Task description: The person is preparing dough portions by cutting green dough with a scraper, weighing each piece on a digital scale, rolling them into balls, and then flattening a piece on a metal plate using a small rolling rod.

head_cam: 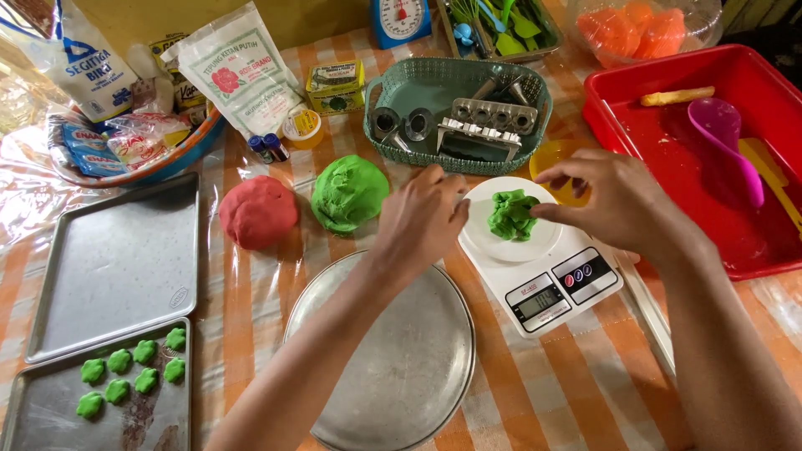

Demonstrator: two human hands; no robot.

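Observation:
A small lump of green dough [511,215] lies on the round white platform of a white kitchen scale [576,292]. My right hand [614,200] hovers over it, thumb and fingertips touching the lump's right side. My left hand [422,221] rests just left of the scale, fingers curled, knuckles near the platform's edge; whether it holds anything is hidden. A large green dough ball [348,194] and a red dough ball [257,211] sit on the checked tablecloth to the left.
A round metal tray [401,367] lies under my left forearm. Two rectangular baking trays [117,267] are at the left; the nearer one [159,418] holds several green dough pieces. A green basket [455,88] of metal moulds, a red tub [710,142] with a purple spoon, and flour bags stand behind.

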